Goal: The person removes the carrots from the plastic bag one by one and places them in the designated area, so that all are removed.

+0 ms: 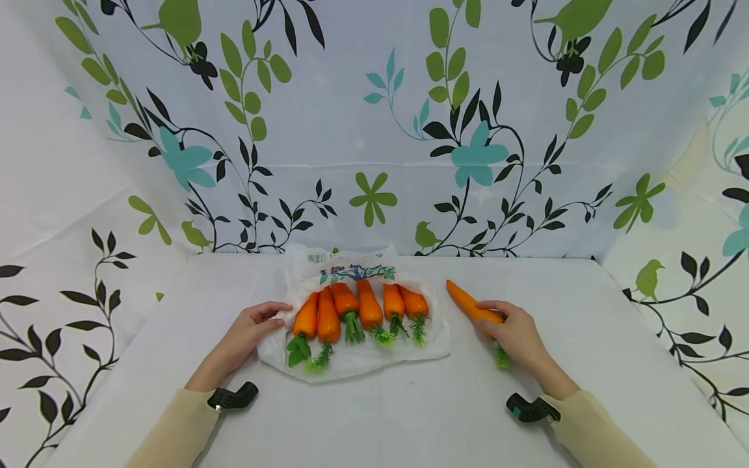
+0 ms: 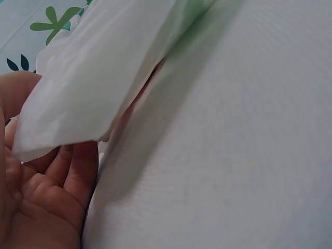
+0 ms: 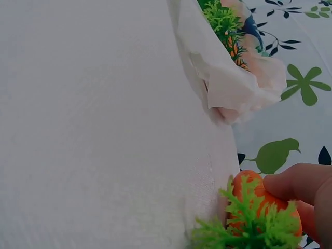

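Observation:
A white plastic bag (image 1: 380,356) with a printed tree lies spread on the table, several orange toy carrots (image 1: 368,305) with green tops side by side on it. At its left edge, my left hand (image 1: 242,335) pinches the plastic. The left wrist view shows the bag's edge (image 2: 93,93) between the thumb and the curled fingers (image 2: 80,171). To the right of the bag, my right hand (image 1: 517,335) grips another toy carrot (image 1: 462,299), its tip pointing away to the upper left. Its leafy green top (image 3: 254,218) fills the near corner of the right wrist view.
The table (image 1: 374,422) has a white cover. A cloth (image 1: 374,130) with printed leaves, birds and flowers hangs behind it, with similar cloth at both sides. Black wrist devices (image 1: 234,395) sit on both sleeves.

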The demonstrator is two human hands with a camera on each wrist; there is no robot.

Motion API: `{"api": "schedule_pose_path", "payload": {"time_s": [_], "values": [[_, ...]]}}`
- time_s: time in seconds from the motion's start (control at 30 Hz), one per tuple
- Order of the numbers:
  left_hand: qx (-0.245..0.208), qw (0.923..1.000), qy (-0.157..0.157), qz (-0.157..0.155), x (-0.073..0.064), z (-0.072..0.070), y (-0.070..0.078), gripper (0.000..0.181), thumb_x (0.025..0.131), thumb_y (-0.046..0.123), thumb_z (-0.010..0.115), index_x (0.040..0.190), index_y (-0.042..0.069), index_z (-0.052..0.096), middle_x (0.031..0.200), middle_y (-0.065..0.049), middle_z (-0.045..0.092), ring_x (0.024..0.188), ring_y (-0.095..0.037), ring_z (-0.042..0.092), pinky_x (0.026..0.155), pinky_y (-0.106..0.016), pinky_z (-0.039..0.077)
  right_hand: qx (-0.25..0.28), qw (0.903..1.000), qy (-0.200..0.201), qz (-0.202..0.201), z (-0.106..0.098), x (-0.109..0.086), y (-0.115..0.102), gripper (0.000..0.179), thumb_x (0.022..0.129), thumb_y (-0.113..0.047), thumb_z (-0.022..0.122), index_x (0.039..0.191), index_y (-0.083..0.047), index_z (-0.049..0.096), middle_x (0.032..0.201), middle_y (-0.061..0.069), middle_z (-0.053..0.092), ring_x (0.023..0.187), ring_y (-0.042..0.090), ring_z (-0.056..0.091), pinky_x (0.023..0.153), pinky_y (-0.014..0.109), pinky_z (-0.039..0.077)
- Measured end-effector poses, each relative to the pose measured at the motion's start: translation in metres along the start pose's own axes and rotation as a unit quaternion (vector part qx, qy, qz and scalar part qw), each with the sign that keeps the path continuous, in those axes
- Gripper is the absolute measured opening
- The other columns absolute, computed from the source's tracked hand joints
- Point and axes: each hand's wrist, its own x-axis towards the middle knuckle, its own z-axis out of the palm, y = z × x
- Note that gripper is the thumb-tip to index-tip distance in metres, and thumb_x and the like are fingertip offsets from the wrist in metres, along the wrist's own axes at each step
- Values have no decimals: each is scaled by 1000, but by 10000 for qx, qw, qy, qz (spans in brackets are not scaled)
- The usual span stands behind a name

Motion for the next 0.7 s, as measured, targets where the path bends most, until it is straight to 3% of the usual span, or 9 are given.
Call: {"api": "schedule_pose_path", "payload": {"time_s": [0.13,0.4,0.7], "values": [[6,10000,-7,-25,1,0,0,35,99,18,61,129,1,62,143,-18,51,131,-31,41,93,-13,39,-173,9998,-20,-85,1,5,-2,37,92,-24,69,126,-9,67,123,18,62,98,28,55,81,38,50],[56,10000,32,-54,0,0,-1,35,99,18,61,130,1,62,145,-17,50,135,-31,39,94,-11,36,-473,9972,-340,-467,-2,11,-10,32,89,-17,69,120,-8,70,128,19,60,111,35,56,96,54,45],[99,9999,31,-10,0,1,0,34,99,17,61,129,1,63,144,-17,51,134,-31,40,94,-10,36,-578,9944,-473,-745,-4,10,-11,39,88,-7,64,127,-5,67,133,19,58,117,39,56,96,55,45]]}}
